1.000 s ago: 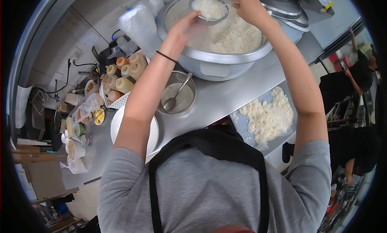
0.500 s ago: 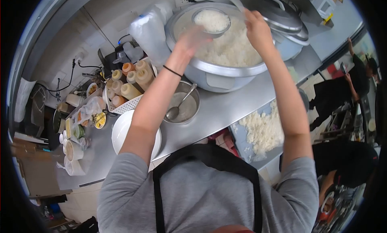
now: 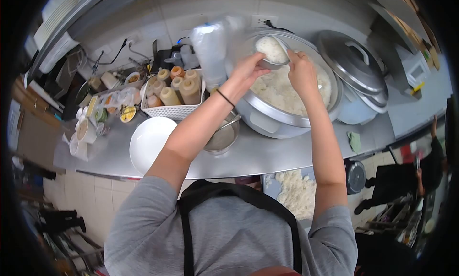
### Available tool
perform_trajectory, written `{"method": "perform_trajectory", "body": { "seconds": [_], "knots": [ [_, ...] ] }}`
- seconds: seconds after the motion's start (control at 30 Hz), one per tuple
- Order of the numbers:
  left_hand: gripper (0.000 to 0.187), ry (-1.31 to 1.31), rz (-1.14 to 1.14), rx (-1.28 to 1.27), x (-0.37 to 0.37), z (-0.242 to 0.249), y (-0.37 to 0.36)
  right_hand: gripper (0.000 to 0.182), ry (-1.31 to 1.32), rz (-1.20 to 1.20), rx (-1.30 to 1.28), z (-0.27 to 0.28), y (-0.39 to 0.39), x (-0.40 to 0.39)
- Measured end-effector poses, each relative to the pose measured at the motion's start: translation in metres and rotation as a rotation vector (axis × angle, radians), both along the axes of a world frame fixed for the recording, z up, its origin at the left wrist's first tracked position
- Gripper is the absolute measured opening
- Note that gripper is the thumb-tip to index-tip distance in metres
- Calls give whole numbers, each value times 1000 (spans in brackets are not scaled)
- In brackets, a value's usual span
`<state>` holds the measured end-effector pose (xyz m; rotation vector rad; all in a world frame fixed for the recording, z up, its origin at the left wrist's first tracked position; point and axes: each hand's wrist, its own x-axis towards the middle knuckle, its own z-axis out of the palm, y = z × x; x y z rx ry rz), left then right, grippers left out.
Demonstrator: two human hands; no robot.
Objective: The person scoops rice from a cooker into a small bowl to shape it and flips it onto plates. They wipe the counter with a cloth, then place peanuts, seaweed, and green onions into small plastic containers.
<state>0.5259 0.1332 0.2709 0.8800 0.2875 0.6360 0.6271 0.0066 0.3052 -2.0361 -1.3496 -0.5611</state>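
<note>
My left hand [image 3: 248, 70] grips a small metal bowl [image 3: 276, 64] heaped with white rice [image 3: 269, 48], tilted over a large pot. In my right hand [image 3: 302, 75] is a pale rice paddle [image 3: 281, 43], its blade against the rice at the bowl's right rim; my fingers partly hide it. Beneath both hands, cooked rice [image 3: 277, 93] fills the large silver pot [image 3: 291, 119]. A steel bowl [image 3: 221, 143] with a spoon [image 3: 228, 123] in it stands below my left forearm, partly covered by it.
Left of the pot are a plastic bag [image 3: 209, 51], a white basket [image 3: 174, 112] of squeeze bottles and a white plate [image 3: 150, 142]. A lidded pot [image 3: 356, 111] stands right. Below the counter edge lies a tray of rice [image 3: 296, 192]. A person [image 3: 397, 180] is at far right.
My left hand, blurred beside the small bowl before, now grips it. The rice paddle has come down from above the pot onto the bowl's rice. The camera view has shifted.
</note>
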Motion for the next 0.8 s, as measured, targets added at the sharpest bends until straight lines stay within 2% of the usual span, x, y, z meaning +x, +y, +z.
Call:
{"method": "perform_trajectory", "body": {
  "seconds": [0.13, 0.2, 0.27, 0.3, 0.37, 0.43, 0.5, 0.57, 0.6, 0.67, 0.73, 0.8],
  "knots": [
    [31, 13, -67, -67, 5, -10, 25, 46, -74, 126, 147, 18, -8, -12],
    [32, -35, -100, -84, 8, -19, 44, 53, -524, 249, 93, 20, -14, -5],
    [34, -79, -148, -97, -4, -20, 47, 55, -551, 193, 63, 19, -11, 4],
    [36, 0, -133, -41, -15, -11, 43, 58, -581, 125, 36, 19, -8, 6],
    [38, 82, -112, 9, -35, -2, 42, 59, -575, 147, 24, 26, -4, -4],
    [31, -24, -110, -47, -64, -1, 46, 56, -502, 348, 107, 32, 0, -28],
    [30, -50, -125, -26, -112, 1, 52, 49, -261, 318, 65, 39, -10, -60],
    [27, -62, -150, 19, -181, 4, 51, 43, 64, 530, 347, 13, -4, -72],
    [27, -11, -111, 21, -218, -5, 53, 43, 92, 552, 330, 4, -3, -96],
    [28, 98, -10, 40, -292, -29, 64, 39, 482, 398, 162, -3, -14, -151],
    [29, 218, 75, 9, -360, -73, 75, 39, 759, 479, 116, -44, -5, -196],
    [30, 350, 93, -74, -411, -119, 77, 36, 990, 529, -77, -90, 6, -239]
  ]
}}
